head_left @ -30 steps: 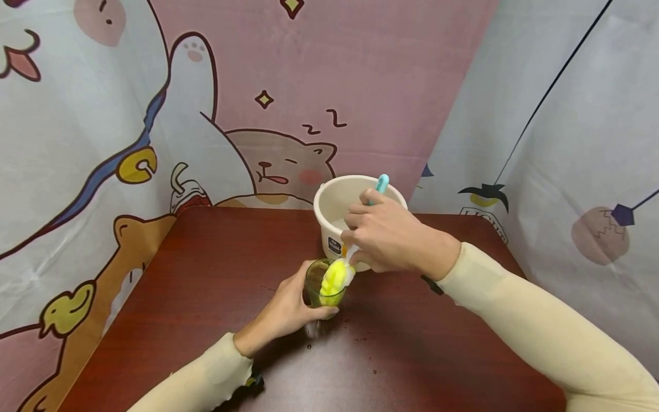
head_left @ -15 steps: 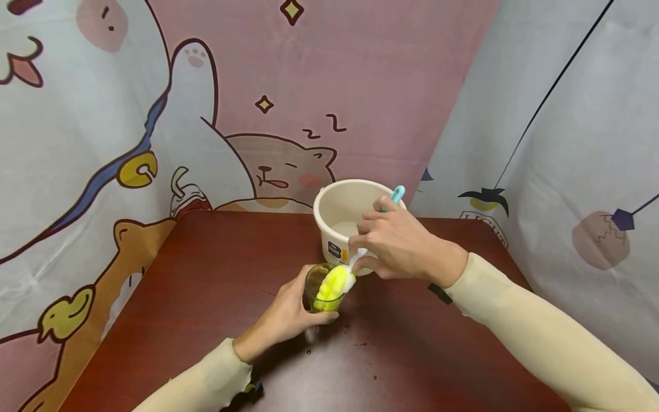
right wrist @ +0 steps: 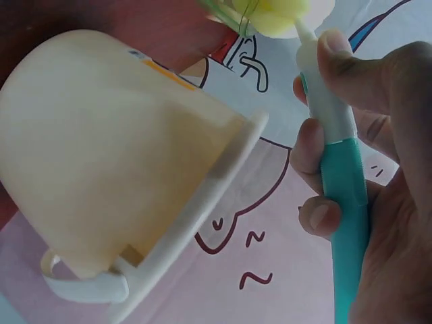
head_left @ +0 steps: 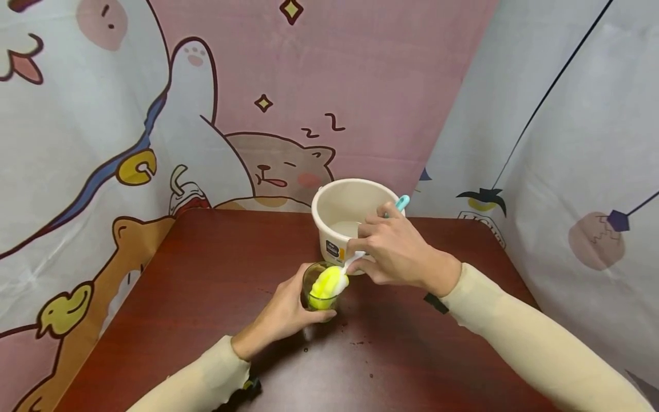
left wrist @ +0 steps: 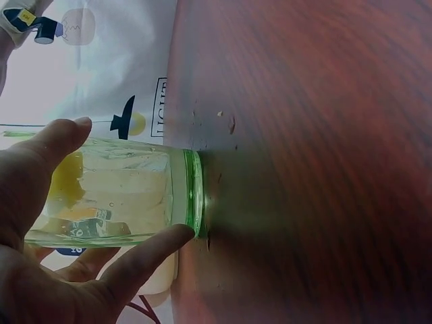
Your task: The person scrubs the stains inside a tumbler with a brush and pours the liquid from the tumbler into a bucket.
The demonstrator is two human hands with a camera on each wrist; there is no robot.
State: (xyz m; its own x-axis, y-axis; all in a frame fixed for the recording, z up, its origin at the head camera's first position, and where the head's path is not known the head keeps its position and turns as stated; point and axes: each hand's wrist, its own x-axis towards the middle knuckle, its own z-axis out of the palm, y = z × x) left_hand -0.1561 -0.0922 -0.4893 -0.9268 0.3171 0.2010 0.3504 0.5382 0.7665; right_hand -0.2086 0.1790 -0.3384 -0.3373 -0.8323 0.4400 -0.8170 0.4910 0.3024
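Note:
My left hand [head_left: 288, 309] grips a greenish clear drinking glass [left wrist: 128, 192], its fingers and thumb wrapped round the side. The glass tilts with its mouth toward my right hand [head_left: 393, 246]. That hand holds a sponge bottle brush by its white and teal handle [right wrist: 344, 169], the thumb pressing along the white part. The yellow and white sponge head [head_left: 328, 286] sits partly inside the glass mouth. In the left wrist view, yellow sponge shows through the wall near the mouth, while the lower part of the glass holds no sponge.
A cream bucket [head_left: 329, 220] with a dark label stands behind the hands, with some liquid visible at its bottom. Small water drops [head_left: 360, 343] dot the reddish-brown table [head_left: 221, 257]. Cartoon-printed cloth [head_left: 391, 86] hangs around the back and sides.
My right hand has shifted a little right and lower, and the brush handle leans further right. The sponge stays at the glass mouth; the left hand keeps its grip nearly in place.

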